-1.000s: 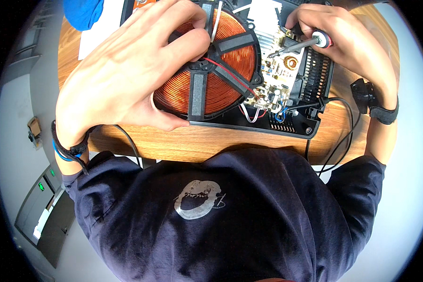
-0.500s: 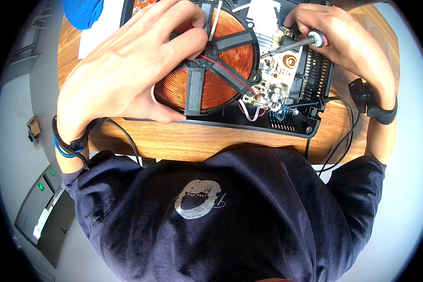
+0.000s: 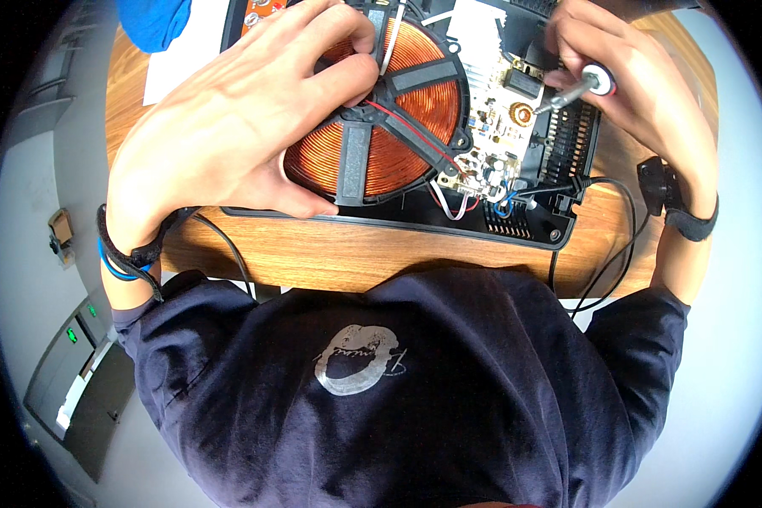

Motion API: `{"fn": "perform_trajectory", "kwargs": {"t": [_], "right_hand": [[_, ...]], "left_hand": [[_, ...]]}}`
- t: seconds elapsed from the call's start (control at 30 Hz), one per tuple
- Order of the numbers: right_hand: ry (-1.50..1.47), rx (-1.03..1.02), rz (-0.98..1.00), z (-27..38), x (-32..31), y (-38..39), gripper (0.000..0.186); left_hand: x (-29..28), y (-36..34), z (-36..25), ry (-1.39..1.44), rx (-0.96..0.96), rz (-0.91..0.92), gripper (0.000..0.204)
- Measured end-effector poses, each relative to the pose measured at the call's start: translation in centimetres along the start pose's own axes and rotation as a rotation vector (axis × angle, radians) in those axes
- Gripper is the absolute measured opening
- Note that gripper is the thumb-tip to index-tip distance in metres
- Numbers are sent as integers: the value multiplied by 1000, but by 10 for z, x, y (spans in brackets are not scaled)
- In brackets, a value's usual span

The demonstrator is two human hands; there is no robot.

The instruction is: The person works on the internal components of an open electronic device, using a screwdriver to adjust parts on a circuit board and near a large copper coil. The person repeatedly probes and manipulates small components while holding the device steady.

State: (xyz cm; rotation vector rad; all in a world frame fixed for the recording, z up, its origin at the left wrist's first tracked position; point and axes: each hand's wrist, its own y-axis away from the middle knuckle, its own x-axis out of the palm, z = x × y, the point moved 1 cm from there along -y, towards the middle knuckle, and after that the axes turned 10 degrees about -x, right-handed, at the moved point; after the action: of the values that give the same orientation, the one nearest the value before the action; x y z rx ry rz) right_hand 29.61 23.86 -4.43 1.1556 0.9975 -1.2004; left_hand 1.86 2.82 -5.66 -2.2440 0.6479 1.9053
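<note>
A round copper coil (image 3: 406, 127) on a black spoked frame sits in an open black appliance housing (image 3: 449, 230). My left hand (image 3: 237, 110) grips the coil from the left, thumb at its near edge, fingers bent over its middle. In my right hand (image 3: 622, 72) is a screwdriver (image 3: 570, 95), its shaft slanting down-left over the circuit board (image 3: 493, 140). The tip is close to a small copper-wound ring (image 3: 521, 113); whether it touches anything I cannot tell. A silver heat sink (image 3: 476, 42) stands beyond the board. Red and white wires cross the coil.
A wooden table (image 3: 313, 254) carries the housing. Blue cloth (image 3: 154, 24) lies at the far left on white paper (image 3: 173, 76). A black cable (image 3: 631, 245) loops beside the housing's right corner. Vent slots (image 3: 565, 135) line the right side.
My right hand has shifted a little right with the screwdriver, and its tip has moved right and nearer, away from the heat sink. The left hand stays on the coil.
</note>
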Motion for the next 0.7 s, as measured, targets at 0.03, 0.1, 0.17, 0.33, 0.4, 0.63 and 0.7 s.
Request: {"fn": "perform_trajectory", "kwargs": {"t": [0.03, 0.1, 0.17, 0.33, 0.4, 0.63, 0.7], "right_hand": [[33, 45, 29, 3, -3, 1, 14], [-39, -135, -52, -11, 5, 13, 39], [-91, -137, -30, 2, 1, 17, 38], [-253, -146, 117, 28, 1, 24, 35], [-286, -124, 191, 40, 4, 26, 35], [-258, -46, 329, 54, -27, 26, 38], [-272, -17, 351, 59, -30, 23, 37]], "left_hand": [[1, 0, 1, -7, 13, -18, 68], [0, 2, 4, -13, 68, -45, 69], [-3, 3, 6, 3, 91, -34, 70], [17, 12, 10, 48, 68, -66, 74], [24, 16, 10, 52, 76, -82, 76], [11, 7, 12, 45, 135, -105, 70], [-2, 8, 1, -4, 114, -62, 62]]}}
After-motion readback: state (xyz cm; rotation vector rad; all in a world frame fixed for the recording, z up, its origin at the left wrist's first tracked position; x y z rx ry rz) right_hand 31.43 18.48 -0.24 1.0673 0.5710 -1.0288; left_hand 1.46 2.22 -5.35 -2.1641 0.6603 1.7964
